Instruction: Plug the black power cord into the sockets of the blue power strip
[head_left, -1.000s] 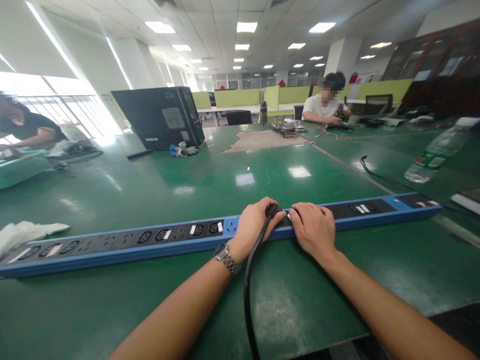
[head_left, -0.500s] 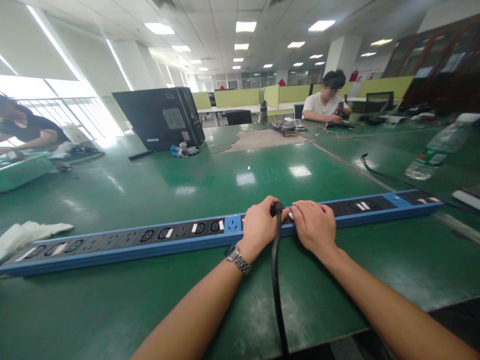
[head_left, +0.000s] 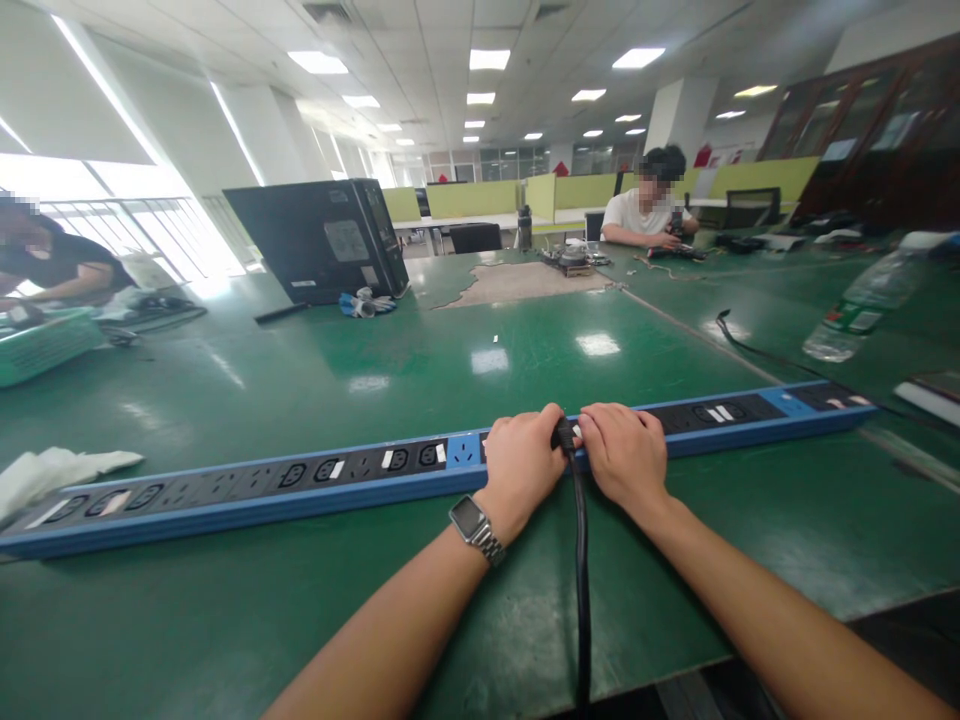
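A long blue-edged power strip [head_left: 300,509] runs across the frame from the lower left to the right of centre, lying on a green tabletop [head_left: 337,400]. Near the middle of the frame, the left hand [head_left: 525,465] is closed on a black cable plug [head_left: 565,436], holding it at the strip. From the plug, a thick black cable [head_left: 582,590] hangs down to the bottom edge of the frame. A smartwatch [head_left: 472,521] with a metal band circles the left wrist.

Just beside, right of centre, the right hand [head_left: 626,455] lies over the strip, fingers close together and bent; whether it grips the strip or only presses on it cannot be told, as the back of the hand hides the fingertips.

A crumpled white cloth [head_left: 71,467] lies by the strip's end at the left edge. A black computer tower [head_left: 300,245] stands at upper left, with gloves [head_left: 367,303] beside it. A clear plastic bottle [head_left: 862,305] stands at the right.
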